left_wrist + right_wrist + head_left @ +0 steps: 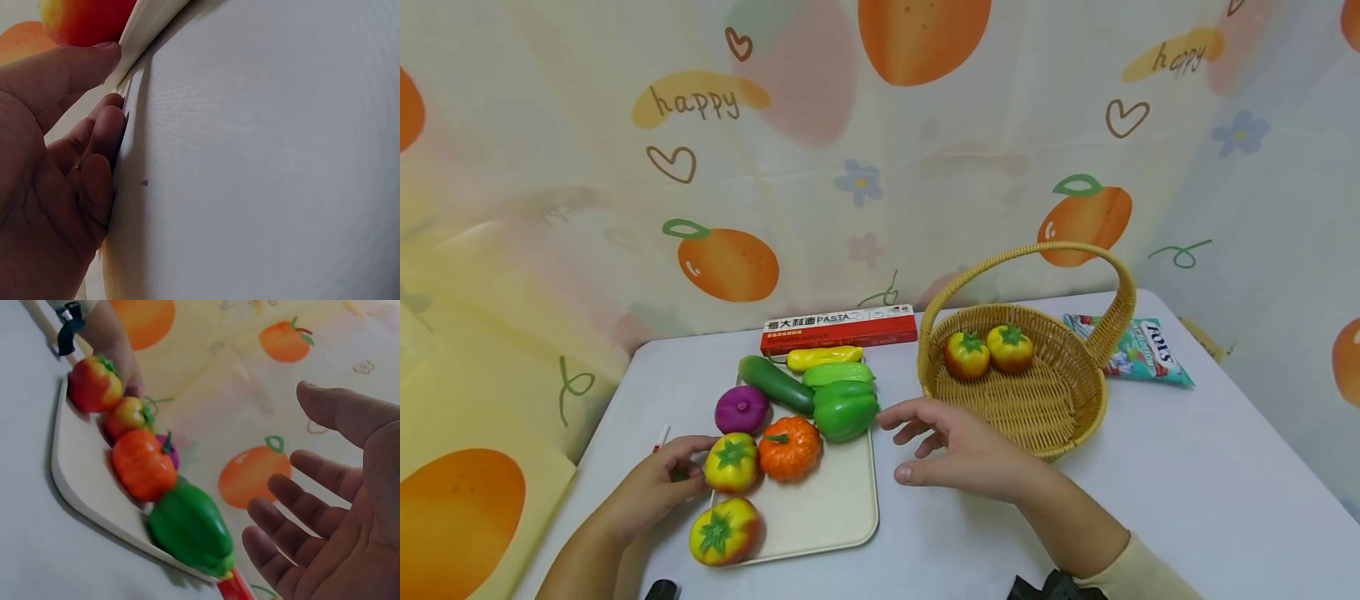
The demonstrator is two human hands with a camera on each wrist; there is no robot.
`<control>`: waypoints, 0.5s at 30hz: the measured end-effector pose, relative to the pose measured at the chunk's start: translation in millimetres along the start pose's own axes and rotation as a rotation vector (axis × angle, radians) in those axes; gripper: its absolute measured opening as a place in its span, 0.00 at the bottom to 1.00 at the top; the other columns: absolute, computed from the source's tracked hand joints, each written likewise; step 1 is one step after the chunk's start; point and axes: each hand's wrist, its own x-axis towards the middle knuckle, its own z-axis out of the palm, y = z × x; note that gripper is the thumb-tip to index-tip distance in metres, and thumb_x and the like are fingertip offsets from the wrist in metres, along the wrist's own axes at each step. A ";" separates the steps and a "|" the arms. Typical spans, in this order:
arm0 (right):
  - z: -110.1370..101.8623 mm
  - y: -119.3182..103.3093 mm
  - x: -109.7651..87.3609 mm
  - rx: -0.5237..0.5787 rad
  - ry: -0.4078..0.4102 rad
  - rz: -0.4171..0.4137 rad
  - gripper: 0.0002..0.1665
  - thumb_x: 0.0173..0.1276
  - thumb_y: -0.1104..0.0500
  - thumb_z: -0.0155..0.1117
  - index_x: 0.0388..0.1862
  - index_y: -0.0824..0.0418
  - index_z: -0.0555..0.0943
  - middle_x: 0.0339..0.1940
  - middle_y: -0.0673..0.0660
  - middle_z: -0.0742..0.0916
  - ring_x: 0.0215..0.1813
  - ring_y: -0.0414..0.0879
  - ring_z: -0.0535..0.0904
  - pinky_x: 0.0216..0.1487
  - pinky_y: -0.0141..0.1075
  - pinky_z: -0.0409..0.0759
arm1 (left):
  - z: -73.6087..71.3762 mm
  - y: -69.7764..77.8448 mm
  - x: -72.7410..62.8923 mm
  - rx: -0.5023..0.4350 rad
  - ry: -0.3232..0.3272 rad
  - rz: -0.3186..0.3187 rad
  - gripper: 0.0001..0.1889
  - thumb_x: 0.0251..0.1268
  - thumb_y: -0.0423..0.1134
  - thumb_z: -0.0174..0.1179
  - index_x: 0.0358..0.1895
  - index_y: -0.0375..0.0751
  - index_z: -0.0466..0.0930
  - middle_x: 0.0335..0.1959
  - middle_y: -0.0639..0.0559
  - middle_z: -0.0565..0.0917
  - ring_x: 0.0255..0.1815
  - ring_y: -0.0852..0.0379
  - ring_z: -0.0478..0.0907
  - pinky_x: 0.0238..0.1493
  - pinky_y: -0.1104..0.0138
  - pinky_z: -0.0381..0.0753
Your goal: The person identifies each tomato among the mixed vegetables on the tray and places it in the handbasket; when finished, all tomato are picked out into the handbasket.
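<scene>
On a cream tray [842, 517] sit two yellow-red toy tomatoes, one nearer the front [726, 533] and one behind it [732, 462]. My left hand [658, 483] is at the tray's left edge, fingertips at the rear tomato; whether they press on it is hard to tell. In the left wrist view, the left hand [56, 144] has loosely bent fingers beside the tray rim. My right hand [962, 450] hovers between tray and basket, fingers spread, holding nothing. Nearest to it are a green bell pepper [846, 410] and an orange pumpkin [790, 448].
A wicker basket [1082, 417] with a tall handle holds two more tomatoes [988, 350]. Behind the tray lies a pasta box [838, 329]; a teal snack bag [1142, 350] is right of the basket. A purple onion [742, 409], cucumber [778, 385] and yellow pepper [823, 358] are also there.
</scene>
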 end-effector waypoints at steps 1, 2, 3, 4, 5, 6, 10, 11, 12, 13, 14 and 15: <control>4.6 1.1 2.8 0.011 -0.011 -0.007 0.31 0.69 0.55 0.77 0.70 0.51 0.81 0.65 0.49 0.84 0.63 0.51 0.81 0.62 0.47 0.82 | 0.1 -0.1 -0.3 0.003 0.001 -0.003 0.28 0.67 0.27 0.71 0.69 0.33 0.78 0.53 0.42 0.77 0.42 0.53 0.75 0.40 0.67 0.80; 9.4 2.5 5.6 0.023 -0.022 -0.016 0.31 0.69 0.55 0.77 0.70 0.51 0.81 0.65 0.49 0.84 0.63 0.51 0.81 0.63 0.48 0.82 | 0.1 -0.1 -0.6 0.006 0.002 -0.005 0.28 0.67 0.27 0.71 0.69 0.34 0.78 0.52 0.43 0.77 0.42 0.53 0.75 0.40 0.67 0.80; 14.2 4.0 8.0 0.036 -0.030 -0.020 0.31 0.69 0.55 0.77 0.70 0.51 0.81 0.66 0.49 0.84 0.63 0.50 0.81 0.63 0.48 0.82 | 0.0 -0.1 -0.9 0.008 0.003 -0.006 0.28 0.67 0.27 0.71 0.69 0.34 0.78 0.51 0.43 0.78 0.42 0.53 0.75 0.40 0.67 0.80; 18.8 5.8 10.1 0.051 -0.039 -0.025 0.31 0.69 0.56 0.77 0.70 0.51 0.81 0.66 0.49 0.84 0.64 0.51 0.81 0.64 0.49 0.82 | 0.0 -0.2 -1.1 0.009 0.005 -0.007 0.28 0.67 0.27 0.71 0.69 0.34 0.78 0.51 0.43 0.78 0.42 0.53 0.75 0.40 0.67 0.80; 23.4 7.7 11.8 0.064 -0.047 -0.027 0.31 0.69 0.56 0.77 0.70 0.51 0.81 0.66 0.49 0.84 0.64 0.51 0.81 0.64 0.49 0.81 | 0.0 -0.3 -1.3 0.009 0.007 -0.008 0.28 0.67 0.27 0.71 0.69 0.34 0.78 0.50 0.43 0.78 0.42 0.53 0.75 0.40 0.67 0.80; 27.8 9.8 13.4 0.075 -0.054 -0.028 0.31 0.68 0.56 0.77 0.70 0.51 0.81 0.65 0.49 0.84 0.64 0.52 0.81 0.64 0.49 0.81 | 0.1 -0.5 -1.2 0.012 0.009 -0.003 0.28 0.67 0.27 0.72 0.69 0.34 0.78 0.51 0.43 0.78 0.42 0.53 0.75 0.40 0.67 0.80; 44.6 19.1 18.5 0.112 -0.074 -0.020 0.32 0.67 0.58 0.78 0.69 0.50 0.81 0.65 0.48 0.84 0.64 0.56 0.81 0.64 0.47 0.81 | 0.6 -1.4 -0.8 0.009 0.010 0.012 0.28 0.67 0.27 0.71 0.69 0.34 0.78 0.55 0.42 0.77 0.43 0.54 0.75 0.41 0.67 0.80; 48.7 21.3 19.7 0.114 -0.078 -0.021 0.32 0.67 0.58 0.78 0.69 0.50 0.81 0.65 0.48 0.84 0.64 0.57 0.82 0.64 0.47 0.82 | 0.8 -1.6 -0.7 0.009 0.008 0.014 0.28 0.67 0.28 0.71 0.69 0.34 0.78 0.56 0.42 0.77 0.43 0.54 0.75 0.41 0.67 0.80; 52.9 23.6 21.1 0.121 -0.080 -0.021 0.32 0.67 0.59 0.79 0.69 0.50 0.81 0.66 0.50 0.84 0.65 0.58 0.82 0.64 0.46 0.82 | 0.8 -2.2 -0.5 0.012 0.006 0.016 0.28 0.67 0.28 0.71 0.70 0.34 0.78 0.57 0.41 0.77 0.44 0.54 0.75 0.41 0.67 0.80; 57.2 25.4 22.5 0.127 -0.086 -0.024 0.32 0.67 0.59 0.79 0.70 0.51 0.81 0.67 0.52 0.84 0.65 0.58 0.82 0.64 0.46 0.81 | 1.0 -2.3 -0.6 0.011 0.005 0.013 0.28 0.67 0.28 0.71 0.70 0.34 0.78 0.57 0.41 0.77 0.44 0.54 0.75 0.41 0.67 0.80; 61.5 27.1 23.9 0.132 -0.091 -0.027 0.32 0.67 0.60 0.79 0.70 0.51 0.81 0.67 0.54 0.84 0.65 0.58 0.82 0.64 0.45 0.81 | 1.3 -2.3 -0.8 0.011 0.006 0.008 0.27 0.67 0.28 0.71 0.70 0.35 0.78 0.58 0.41 0.77 0.44 0.54 0.75 0.41 0.67 0.80; 65.8 28.5 25.5 0.136 -0.097 -0.029 0.33 0.67 0.60 0.79 0.70 0.52 0.81 0.68 0.56 0.84 0.64 0.58 0.82 0.64 0.44 0.81 | 1.7 -2.2 -1.1 0.012 0.008 0.005 0.28 0.67 0.28 0.71 0.70 0.35 0.78 0.58 0.41 0.77 0.44 0.54 0.75 0.41 0.67 0.80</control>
